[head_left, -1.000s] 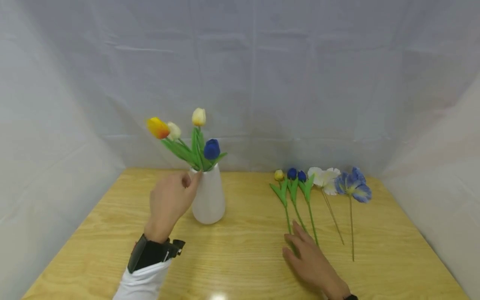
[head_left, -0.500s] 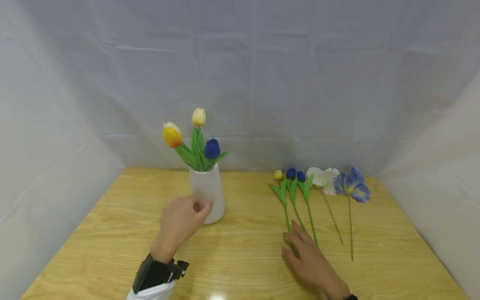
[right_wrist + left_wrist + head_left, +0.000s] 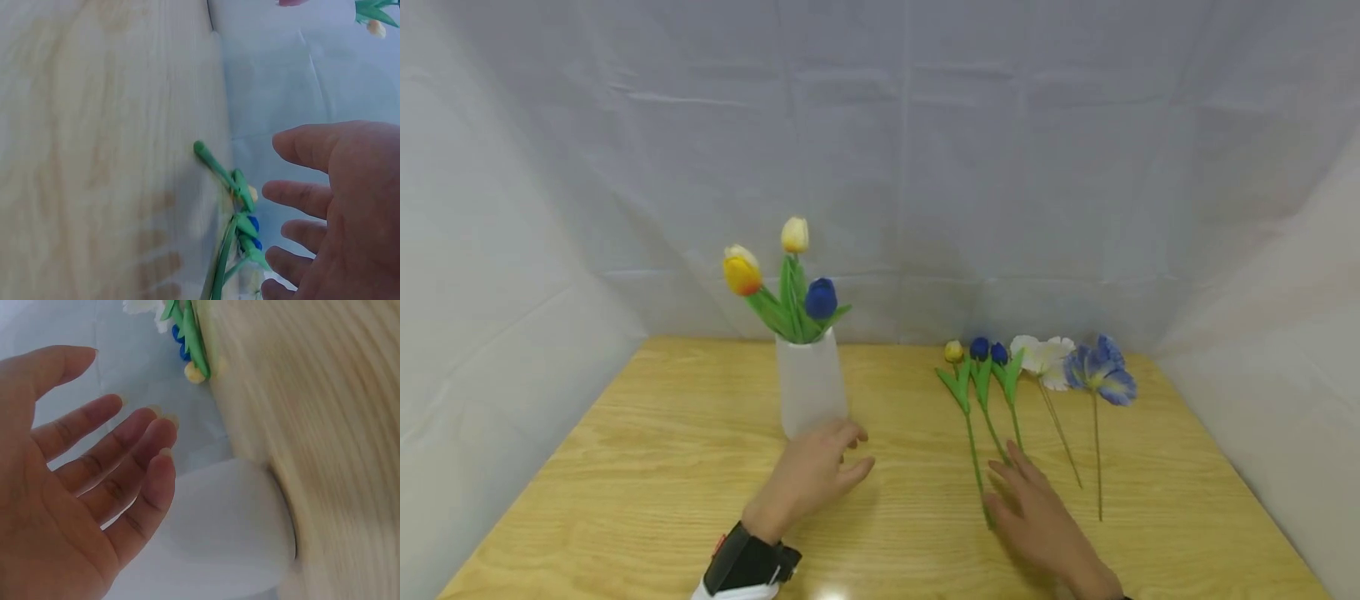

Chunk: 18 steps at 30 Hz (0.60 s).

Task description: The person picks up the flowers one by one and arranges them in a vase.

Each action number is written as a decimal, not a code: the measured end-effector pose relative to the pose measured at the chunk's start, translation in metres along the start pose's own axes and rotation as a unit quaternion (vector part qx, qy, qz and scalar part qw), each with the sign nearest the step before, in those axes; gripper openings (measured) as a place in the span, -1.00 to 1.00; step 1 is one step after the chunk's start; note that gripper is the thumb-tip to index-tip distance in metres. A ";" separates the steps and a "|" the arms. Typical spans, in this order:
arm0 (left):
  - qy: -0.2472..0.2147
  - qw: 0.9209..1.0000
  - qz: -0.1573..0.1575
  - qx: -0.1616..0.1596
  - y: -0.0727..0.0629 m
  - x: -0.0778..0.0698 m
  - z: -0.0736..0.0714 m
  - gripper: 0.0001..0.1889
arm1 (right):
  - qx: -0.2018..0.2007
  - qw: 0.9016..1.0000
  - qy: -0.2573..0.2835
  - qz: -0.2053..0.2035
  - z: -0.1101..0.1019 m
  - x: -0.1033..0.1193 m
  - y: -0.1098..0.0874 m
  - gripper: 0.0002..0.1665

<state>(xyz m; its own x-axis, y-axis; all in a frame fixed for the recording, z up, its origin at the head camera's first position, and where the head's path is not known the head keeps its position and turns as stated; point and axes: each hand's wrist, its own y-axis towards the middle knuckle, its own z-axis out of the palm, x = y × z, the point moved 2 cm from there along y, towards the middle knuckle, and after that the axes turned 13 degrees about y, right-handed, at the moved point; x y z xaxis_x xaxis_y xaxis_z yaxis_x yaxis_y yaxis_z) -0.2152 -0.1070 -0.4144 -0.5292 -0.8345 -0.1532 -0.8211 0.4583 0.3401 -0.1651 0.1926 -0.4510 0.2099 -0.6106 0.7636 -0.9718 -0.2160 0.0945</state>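
Note:
My left hand (image 3: 811,477) is just in front of the lower part of a white vase (image 3: 811,375). Its fingers are spread loosely and hold nothing, as the left wrist view confirms. The vase carries an orange-yellow tulip (image 3: 742,276), two white tulips, one upright (image 3: 795,236), and a blue tulip (image 3: 822,300). Over the lower stems of the tulips lying at right hovers my right hand (image 3: 1037,517), fingers apart, nothing gripped. Those are a yellow tulip (image 3: 953,352) and two blue tulips (image 3: 979,348); the hand hides some stem ends. In the right wrist view the yellow tulip's stem end (image 3: 200,149) shows.
Right of the tulips lie a white flower (image 3: 1028,354) and a blue-purple flower (image 3: 1097,371) on thin stems. The wooden table (image 3: 625,467) is bordered by a grey-white cloth backdrop (image 3: 880,167) behind and at both sides.
My left hand has released the orange-yellow tulip, which leaned rightward in the vase. The hand came down, moved right, and its fingers opened. My right hand shifted slightly right.

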 end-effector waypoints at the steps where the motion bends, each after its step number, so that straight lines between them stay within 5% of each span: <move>1: -0.003 1.000 0.007 0.006 0.001 -0.002 0.003 -0.72 | 0.000 1.000 0.003 0.002 -0.001 -0.002 -0.001 -0.41; 8: 0.017 0.999 0.031 0.041 0.008 -0.016 0.015 -0.74 | 0.003 1.000 0.006 0.018 -0.004 -0.010 -0.005 -0.39; 18: 0.031 0.999 0.039 0.010 0.016 -0.027 0.025 -0.82 | -0.011 1.000 -0.014 0.019 -0.010 -0.014 -0.008 -0.39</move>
<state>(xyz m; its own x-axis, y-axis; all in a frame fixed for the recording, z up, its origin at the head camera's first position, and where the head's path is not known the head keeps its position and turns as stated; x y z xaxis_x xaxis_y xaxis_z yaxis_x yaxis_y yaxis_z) -0.2199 -0.0695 -0.4282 -0.5785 -0.8127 -0.0690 -0.7821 0.5288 0.3296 -0.1608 0.2104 -0.4560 0.1758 -0.6389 0.7489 -0.9812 -0.1752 0.0809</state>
